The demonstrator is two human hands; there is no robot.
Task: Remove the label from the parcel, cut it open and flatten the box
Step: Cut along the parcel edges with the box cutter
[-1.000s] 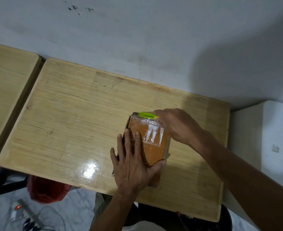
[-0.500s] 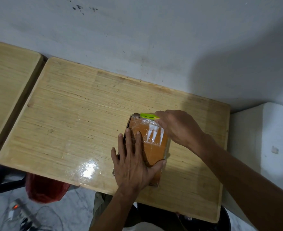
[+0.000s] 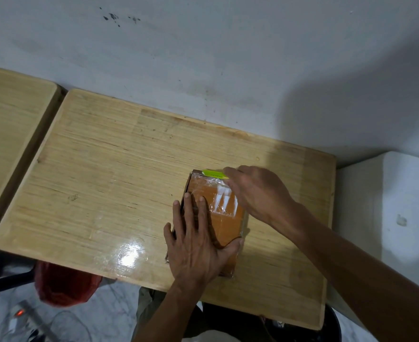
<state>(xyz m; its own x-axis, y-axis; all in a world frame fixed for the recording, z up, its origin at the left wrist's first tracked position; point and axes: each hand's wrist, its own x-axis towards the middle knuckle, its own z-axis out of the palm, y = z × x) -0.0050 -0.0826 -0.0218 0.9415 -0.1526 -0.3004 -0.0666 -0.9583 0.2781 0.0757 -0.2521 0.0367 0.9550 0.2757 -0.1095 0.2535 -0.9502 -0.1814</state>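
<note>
An orange-brown parcel [image 3: 224,211] wrapped in shiny clear tape lies on the wooden table [image 3: 105,183], right of centre. My left hand [image 3: 196,240] lies flat on the parcel's near left part, fingers spread, pressing it down. My right hand [image 3: 257,191] is closed around a bright green cutter [image 3: 213,174], which lies along the parcel's far edge. The blade itself is hidden. White glare marks show on the tape by my right hand.
A second wooden table [image 3: 8,124] stands at the left with a narrow gap between. A white wall runs behind. A white block [image 3: 386,218] stands to the right. Below the table's near edge are a red bag [image 3: 63,285] and cables on the floor.
My right hand and the green cutter have stayed at the parcel's far edge, shifting only slightly. My left hand keeps pressing the parcel in the same spot.
</note>
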